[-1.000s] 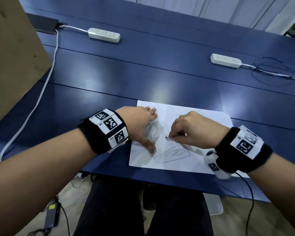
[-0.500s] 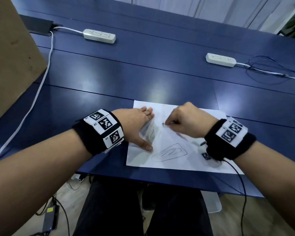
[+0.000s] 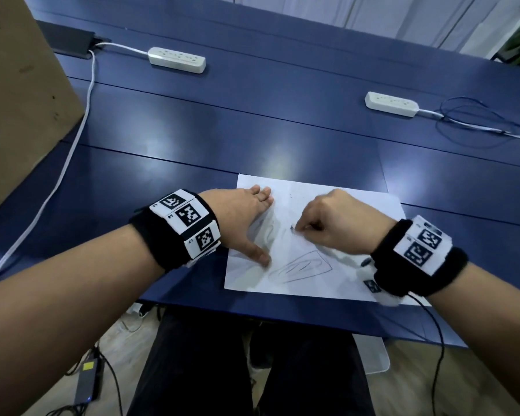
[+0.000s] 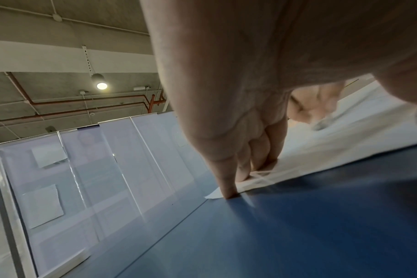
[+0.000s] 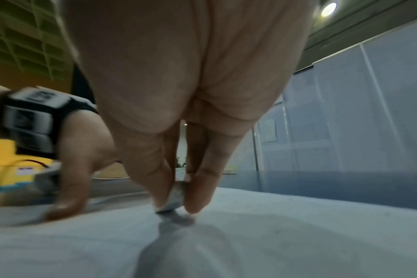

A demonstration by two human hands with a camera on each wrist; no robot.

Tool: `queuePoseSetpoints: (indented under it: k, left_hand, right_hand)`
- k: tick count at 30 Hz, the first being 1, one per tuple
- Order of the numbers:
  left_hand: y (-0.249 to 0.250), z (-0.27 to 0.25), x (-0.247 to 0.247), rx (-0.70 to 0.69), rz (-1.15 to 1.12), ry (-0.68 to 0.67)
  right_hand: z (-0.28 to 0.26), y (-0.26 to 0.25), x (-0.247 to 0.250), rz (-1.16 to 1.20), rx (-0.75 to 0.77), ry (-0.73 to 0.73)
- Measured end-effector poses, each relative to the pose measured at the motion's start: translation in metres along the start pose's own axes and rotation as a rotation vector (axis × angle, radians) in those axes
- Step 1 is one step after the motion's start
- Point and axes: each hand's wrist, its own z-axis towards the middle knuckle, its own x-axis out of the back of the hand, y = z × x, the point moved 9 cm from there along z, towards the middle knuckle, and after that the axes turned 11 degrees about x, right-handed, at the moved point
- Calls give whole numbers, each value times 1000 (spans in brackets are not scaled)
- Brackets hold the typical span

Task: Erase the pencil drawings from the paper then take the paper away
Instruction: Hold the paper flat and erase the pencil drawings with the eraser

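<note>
A white sheet of paper (image 3: 351,205) lies on the blue table near its front edge, with a pencil leaf outline (image 3: 300,267) in its lower middle and fainter strokes under my left palm. My left hand (image 3: 246,223) lies flat with straight fingers, pressing the sheet's left part down (image 4: 229,188). My right hand (image 3: 327,223) is curled over the middle of the sheet and pinches a small grey eraser (image 5: 175,199) between thumb and fingertips, its tip (image 3: 292,227) on the paper.
Two white power strips (image 3: 177,60) (image 3: 391,104) with cables lie further back on the table (image 3: 252,139). A brown cardboard box (image 3: 18,85) stands at the left. A thin blue wire loops at the far right (image 3: 475,118).
My right hand with the eraser has slid back and forth over the middle of the sheet, ending a little left and down. The left hand has stayed pressing the paper.
</note>
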Motion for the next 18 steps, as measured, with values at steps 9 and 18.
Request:
queuePoseSetpoints:
  k: [9, 18]
  left_hand:
    - [2, 2, 1, -6, 8, 4]
    - [4, 3, 1, -19, -19, 3]
  right_hand:
    - [16, 26, 6, -11, -122, 13]
    - [8, 2, 0, 51, 11, -18]
